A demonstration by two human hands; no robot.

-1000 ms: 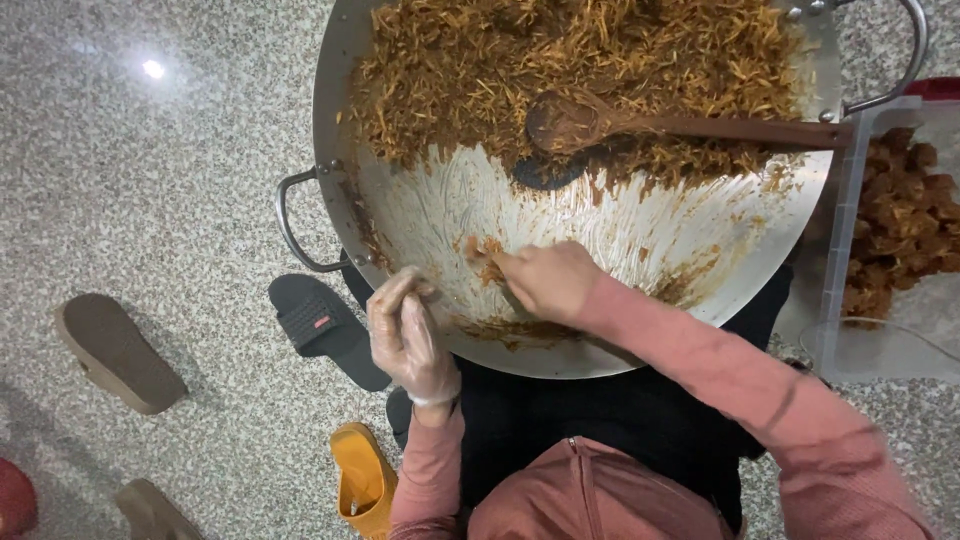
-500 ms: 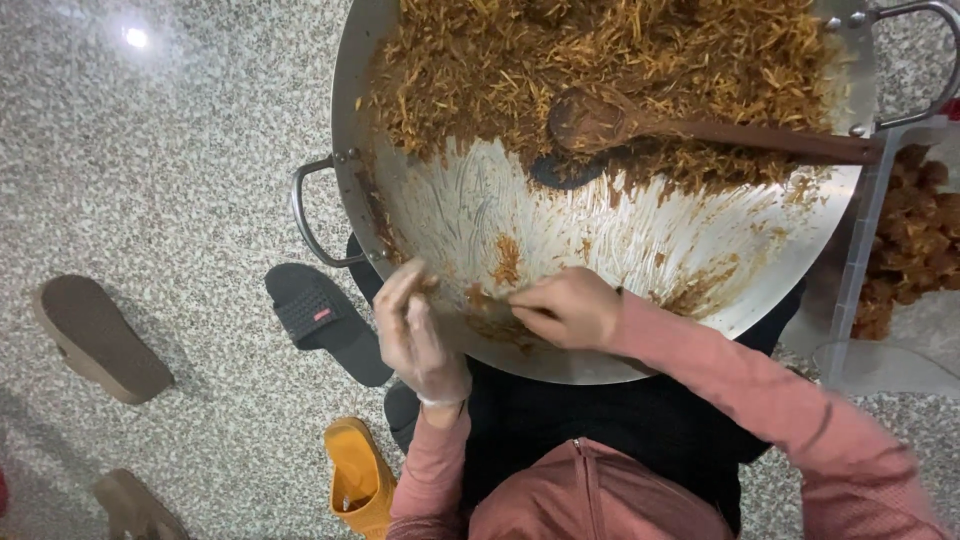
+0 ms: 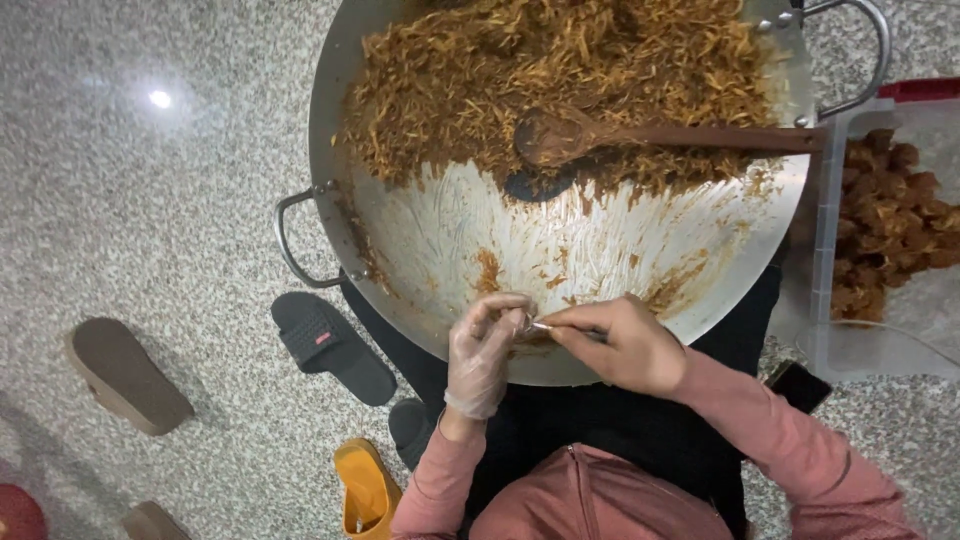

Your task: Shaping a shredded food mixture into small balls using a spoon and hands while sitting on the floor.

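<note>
A wide metal wok point(image 3: 590, 250) rests on my lap, its far half heaped with shredded brown filling point(image 3: 560, 80). A wooden spoon point(image 3: 640, 135) lies across that heap. My left hand point(image 3: 482, 355), in a clear plastic glove, is cupped over the wok's near rim. My right hand point(image 3: 620, 345), bare, pinches a small metal spoon point(image 3: 540, 326) whose tip touches my left palm. Whatever lies in the left palm is hidden by the fingers.
A clear plastic tub point(image 3: 885, 230) with brown pieces stands at the right. On the speckled floor lie a black slipper point(image 3: 330, 345), a brown sandal point(image 3: 125, 375) and an orange slipper point(image 3: 365, 490). A dark phone-like object point(image 3: 797, 385) sits by my right arm.
My right hand drew back from the smeared wok bottom to the near rim and met my left hand, which turned and cupped. The view has also shifted left.
</note>
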